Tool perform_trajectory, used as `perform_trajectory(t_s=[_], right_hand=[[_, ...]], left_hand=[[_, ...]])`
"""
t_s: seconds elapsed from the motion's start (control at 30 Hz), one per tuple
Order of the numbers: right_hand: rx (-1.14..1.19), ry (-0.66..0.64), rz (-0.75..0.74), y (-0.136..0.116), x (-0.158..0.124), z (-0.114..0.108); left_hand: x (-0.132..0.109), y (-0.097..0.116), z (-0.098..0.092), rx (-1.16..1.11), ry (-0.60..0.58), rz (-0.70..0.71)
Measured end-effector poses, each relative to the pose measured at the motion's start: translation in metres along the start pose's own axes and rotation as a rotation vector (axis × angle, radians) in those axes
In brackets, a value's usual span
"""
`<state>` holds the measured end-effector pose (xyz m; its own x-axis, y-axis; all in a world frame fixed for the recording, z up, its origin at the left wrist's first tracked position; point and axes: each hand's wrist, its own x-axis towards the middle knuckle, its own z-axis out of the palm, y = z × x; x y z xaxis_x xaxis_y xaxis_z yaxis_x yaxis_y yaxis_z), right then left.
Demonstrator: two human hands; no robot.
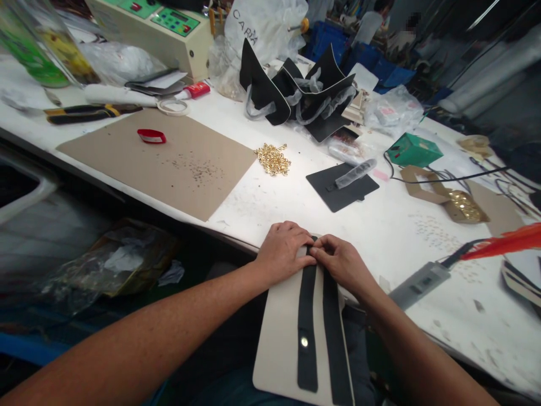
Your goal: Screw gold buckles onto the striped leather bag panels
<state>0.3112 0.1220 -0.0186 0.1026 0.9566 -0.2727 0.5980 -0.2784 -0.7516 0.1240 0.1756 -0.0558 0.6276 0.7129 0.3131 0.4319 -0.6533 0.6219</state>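
A cream card panel (279, 332) with two black straps (307, 332) lies over the table's near edge and onto my lap. One strap carries a small metal snap. My left hand (284, 248) presses on the panel's top end with curled fingers. Touching it, my right hand (340, 261) pinches the top of the straps. What the fingertips hold beyond the straps is hidden.
On the white table (380, 225) lie a brown cardboard sheet (169, 158), a heap of gold metal pieces (274, 158), a flat black panel (342, 186), a pile of black panels (300, 93), a green box (413, 150), pliers (84, 113) and a beige machine (160, 28).
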Motion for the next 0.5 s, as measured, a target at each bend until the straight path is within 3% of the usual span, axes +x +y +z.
perform_trajectory(t_s=[0.13,0.3,0.4,0.5], right_hand=[[0.024,-0.037,-0.023,-0.002,0.003,-0.003],[0.055,0.08,-0.071,-0.002,-0.01,-0.002],[0.1,0.288,-0.078,0.003,-0.044,-0.009],[0.066,0.683,-0.034,0.022,-0.091,-0.021]], left_hand=[[0.0,-0.001,0.001,0.004,0.007,0.008],[0.002,-0.001,0.002,0.02,0.018,0.024],[0.002,-0.001,0.002,0.036,0.018,0.026],[0.003,-0.001,0.002,0.033,0.014,0.028]])
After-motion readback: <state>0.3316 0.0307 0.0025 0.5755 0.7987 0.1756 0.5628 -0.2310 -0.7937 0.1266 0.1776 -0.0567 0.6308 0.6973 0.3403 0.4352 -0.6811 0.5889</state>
